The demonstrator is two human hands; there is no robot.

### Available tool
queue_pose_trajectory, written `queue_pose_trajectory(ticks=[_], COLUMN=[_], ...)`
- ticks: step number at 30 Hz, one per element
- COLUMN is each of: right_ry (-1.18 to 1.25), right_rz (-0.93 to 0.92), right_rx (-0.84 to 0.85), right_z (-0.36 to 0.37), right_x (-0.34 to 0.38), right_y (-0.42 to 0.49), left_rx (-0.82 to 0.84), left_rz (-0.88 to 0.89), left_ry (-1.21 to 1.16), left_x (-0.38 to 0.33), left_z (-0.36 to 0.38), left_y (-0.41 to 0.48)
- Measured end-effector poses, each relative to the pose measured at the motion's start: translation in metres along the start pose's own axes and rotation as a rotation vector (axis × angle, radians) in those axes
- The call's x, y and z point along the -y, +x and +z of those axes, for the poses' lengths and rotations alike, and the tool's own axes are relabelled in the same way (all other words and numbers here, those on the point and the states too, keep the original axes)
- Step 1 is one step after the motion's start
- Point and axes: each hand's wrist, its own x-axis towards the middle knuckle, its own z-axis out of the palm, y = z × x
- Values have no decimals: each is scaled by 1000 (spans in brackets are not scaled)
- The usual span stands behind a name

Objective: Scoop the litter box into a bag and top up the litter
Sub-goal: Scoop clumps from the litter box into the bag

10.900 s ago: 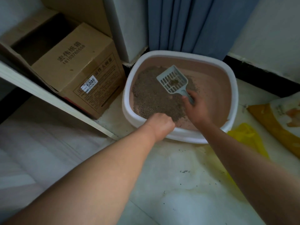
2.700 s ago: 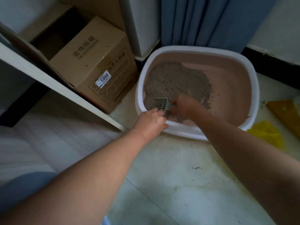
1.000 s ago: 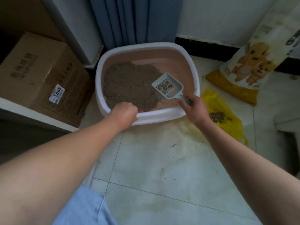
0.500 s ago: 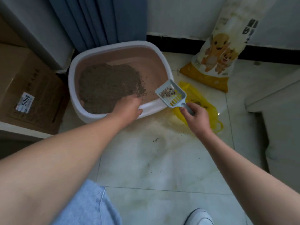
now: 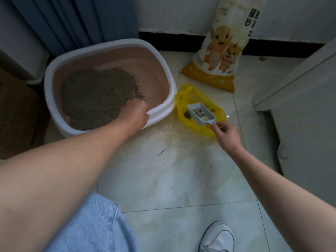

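Only thing I can actually read is 猫砂, in big dark characters up top on the litter bag (image 5: 216, 57). The characters beside it and the smaller print are too blurry, tbh.

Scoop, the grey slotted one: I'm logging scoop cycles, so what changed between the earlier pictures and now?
The grey slotted plastic scoop, gripped by the right hand, dug into the grey-brown litter, lifted out with clumps and moved right. It is now over the open yellow plastic bag, still loaded. Unchanged: the left hand holds the near rim of the white-rimmed pink litter box; nothing was let go.
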Motion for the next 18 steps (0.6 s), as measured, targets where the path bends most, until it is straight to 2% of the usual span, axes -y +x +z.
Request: queue_pose_trajectory(ticks=[4, 8, 18], right_ry=[58, 21, -80], right_rz=[91, 114, 25], right_rx=[117, 160, -3], right_z=[3, 8, 12], right_x=[7, 14, 14], right_y=[7, 13, 3], left_rx=[-34, -51, -28], left_rz=[28, 40, 32], left_ry=[14, 9, 3], left_x=[1, 4, 3], left_z=[4, 7, 4], left_y=[-2, -2, -2])
